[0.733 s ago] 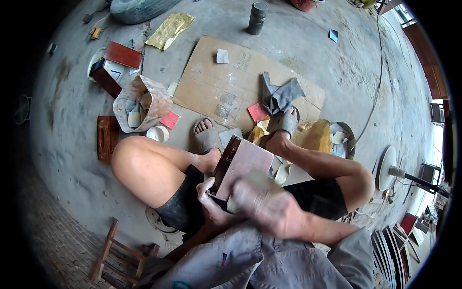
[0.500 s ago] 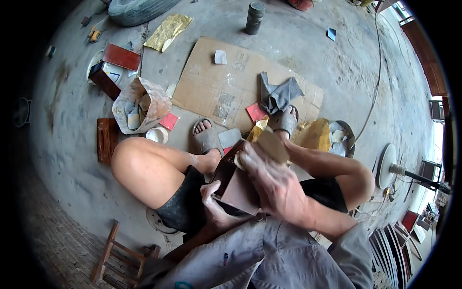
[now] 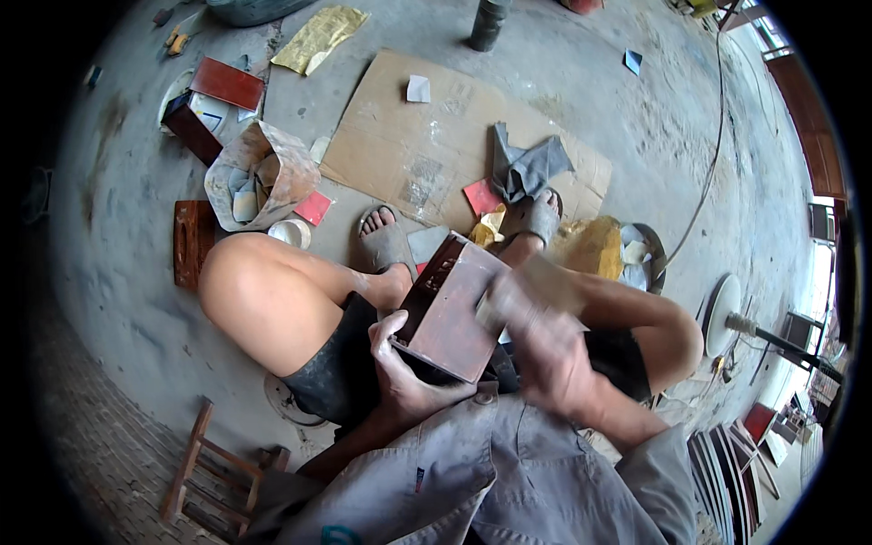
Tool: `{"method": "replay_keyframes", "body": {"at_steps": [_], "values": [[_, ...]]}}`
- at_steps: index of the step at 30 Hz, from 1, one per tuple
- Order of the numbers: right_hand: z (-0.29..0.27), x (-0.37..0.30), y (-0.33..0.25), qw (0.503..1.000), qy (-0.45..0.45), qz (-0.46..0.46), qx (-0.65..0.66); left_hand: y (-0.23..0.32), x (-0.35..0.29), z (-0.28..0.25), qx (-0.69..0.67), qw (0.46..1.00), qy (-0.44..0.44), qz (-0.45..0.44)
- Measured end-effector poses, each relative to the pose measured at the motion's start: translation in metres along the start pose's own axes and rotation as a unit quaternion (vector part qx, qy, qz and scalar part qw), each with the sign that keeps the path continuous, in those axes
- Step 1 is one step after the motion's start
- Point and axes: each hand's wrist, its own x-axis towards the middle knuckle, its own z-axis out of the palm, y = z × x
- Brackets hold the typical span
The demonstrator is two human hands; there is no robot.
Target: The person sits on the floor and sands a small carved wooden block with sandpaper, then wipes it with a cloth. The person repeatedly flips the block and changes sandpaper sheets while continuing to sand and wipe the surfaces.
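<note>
Fingers point(image 3: 400, 350) of your left hand point(image 3: 409, 381) clamp the brown box point(image 3: 450, 313), steadying it. Your right hand point(image 3: 536, 341), at three o'clock, presses a pad point(image 3: 536, 282) flat; its grip is blurred.

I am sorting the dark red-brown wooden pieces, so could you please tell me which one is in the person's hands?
The box-like piece over the lap: left hand holds its near edge, right hand lies on it. The others lie on the floor at upper left.

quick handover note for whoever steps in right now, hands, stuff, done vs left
Left hand: grips the near bottom edge of the dark brown box, propped over the lap.
Right hand: blurred in motion, pressing a small pale pad on the box's top face.
Nearby: cardboard, grey cloth and paper scraps on the floor.
Done: cannot tell how much of the face is rubbed.
Left: probably the rest of the box.
</note>
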Motion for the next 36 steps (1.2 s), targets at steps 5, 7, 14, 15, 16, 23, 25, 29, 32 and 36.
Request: {"method": "replay_keyframes", "body": {"at_steps": [5,7,14,15,16,23,25,29,32,36], "values": [[0.014,-0.006,-0.02,0.985,-0.022,-0.164,-0.051,0.0,-0.002,-0.001,-0.023,0.999,0.013,-0.026],[0.015,-0.008,-0.02,0.983,-0.019,-0.166,-0.078,0.009,0.005,0.002,0.008,1.0,0.03,0.0],[0.024,0.017,-0.038,0.978,-0.033,-0.164,-0.125,-0.029,-0.015,0.0,0.066,0.996,-0.045,-0.044],[0.019,0.012,-0.035,0.979,-0.025,-0.159,-0.127,0.016,0.015,-0.004,0.051,0.998,0.019,0.01],[0.01,0.007,-0.036,0.98,-0.029,-0.152,-0.124,0.004,0.016,0.002,0.033,0.999,0.031,0.01],[0.03,0.029,-0.045,0.985,-0.009,-0.163,-0.048,-0.046,-0.029,0.02,-0.152,0.962,0.005,-0.227],[0.024,0.024,-0.036,0.99,-0.016,-0.139,-0.031,-0.011,-0.006,-0.001,0.031,1.0,-0.003,0.003],[0.002,0.043,0.004,0.999,0.026,-0.008,-0.026,0.014,0.004,0.0,0.062,0.994,0.011,0.089],[0.017,0.029,-0.028,0.998,0.013,-0.067,-0.001,0.0,-0.002,-0.006,0.058,0.993,0.014,0.107],[0.012,0.032,-0.014,1.0,0.018,-0.021,0.007,-0.015,-0.008,-0.003,0.028,0.997,0.013,0.071]]}}
